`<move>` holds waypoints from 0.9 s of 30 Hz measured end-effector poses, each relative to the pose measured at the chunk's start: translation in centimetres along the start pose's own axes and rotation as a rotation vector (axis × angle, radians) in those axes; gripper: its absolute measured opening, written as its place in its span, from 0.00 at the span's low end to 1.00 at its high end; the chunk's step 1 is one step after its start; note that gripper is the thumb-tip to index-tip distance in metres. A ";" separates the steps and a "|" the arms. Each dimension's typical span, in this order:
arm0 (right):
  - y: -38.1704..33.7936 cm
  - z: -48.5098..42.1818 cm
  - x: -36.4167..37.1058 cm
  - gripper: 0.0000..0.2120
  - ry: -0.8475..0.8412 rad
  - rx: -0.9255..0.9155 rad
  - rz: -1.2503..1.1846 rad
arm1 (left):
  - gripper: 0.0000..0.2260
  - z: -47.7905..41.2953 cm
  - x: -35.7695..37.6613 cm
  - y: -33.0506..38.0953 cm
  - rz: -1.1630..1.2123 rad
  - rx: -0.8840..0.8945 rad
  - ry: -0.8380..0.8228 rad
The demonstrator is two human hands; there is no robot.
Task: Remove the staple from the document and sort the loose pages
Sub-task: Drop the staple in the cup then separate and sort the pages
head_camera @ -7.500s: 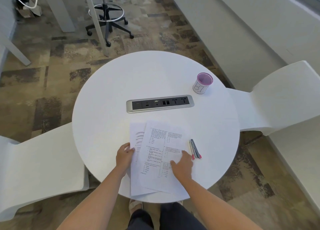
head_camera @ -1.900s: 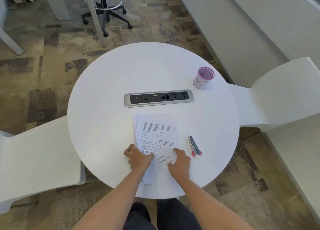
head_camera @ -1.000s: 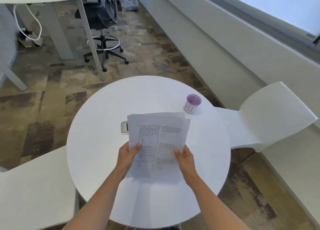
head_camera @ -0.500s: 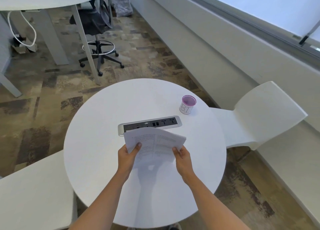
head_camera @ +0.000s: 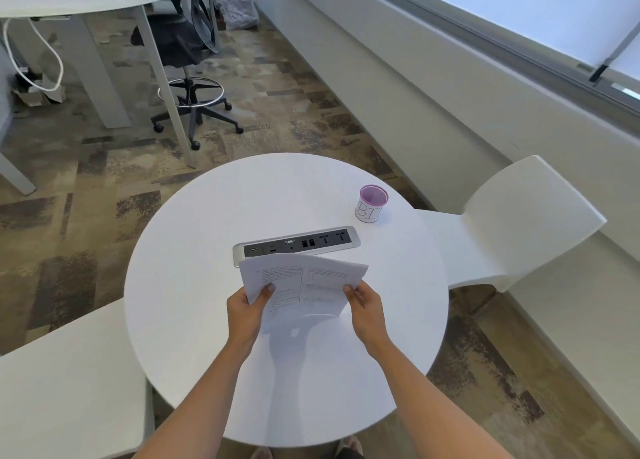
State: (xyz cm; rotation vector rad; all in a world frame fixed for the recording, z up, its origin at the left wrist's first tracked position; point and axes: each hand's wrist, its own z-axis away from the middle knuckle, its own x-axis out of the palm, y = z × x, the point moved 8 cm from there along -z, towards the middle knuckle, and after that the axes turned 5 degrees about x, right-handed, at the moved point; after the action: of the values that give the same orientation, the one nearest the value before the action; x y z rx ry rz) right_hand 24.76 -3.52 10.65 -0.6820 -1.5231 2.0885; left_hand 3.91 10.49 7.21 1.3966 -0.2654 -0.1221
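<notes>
Head: left grip [head_camera: 247, 311], right grip [head_camera: 365, 308] hold pages [head_camera: 304, 278] (printed).

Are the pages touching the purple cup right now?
Apart. Head view: the pages, gripped by left hand and right hand, stop short of the purple cup, with bare table between.

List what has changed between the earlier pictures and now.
The pages, earlier flat on the table under both hands, are now lifted off it: the left hand and the right hand grip their side edges, and the top curls away toward the power strip. The pink-and-grey tool that lay beside them is not in view now. The purple cup and power strip stayed put.
</notes>
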 end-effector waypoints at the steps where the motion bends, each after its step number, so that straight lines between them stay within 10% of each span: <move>1: -0.1 0.0 0.0 0.12 -0.001 -0.005 -0.002 | 0.03 0.0 0.0 0.0 0.001 0.001 0.000; 27: 2.4 -1.8 -0.6 0.15 -0.152 0.031 0.379 | 0.01 -0.5 0.0 -0.3 -0.127 0.010 0.002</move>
State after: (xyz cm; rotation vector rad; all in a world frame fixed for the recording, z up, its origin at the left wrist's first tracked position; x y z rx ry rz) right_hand 26.22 -3.25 7.99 -0.8742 -1.5323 2.4878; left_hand 4.12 10.93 6.82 1.4232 -0.1758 -0.2249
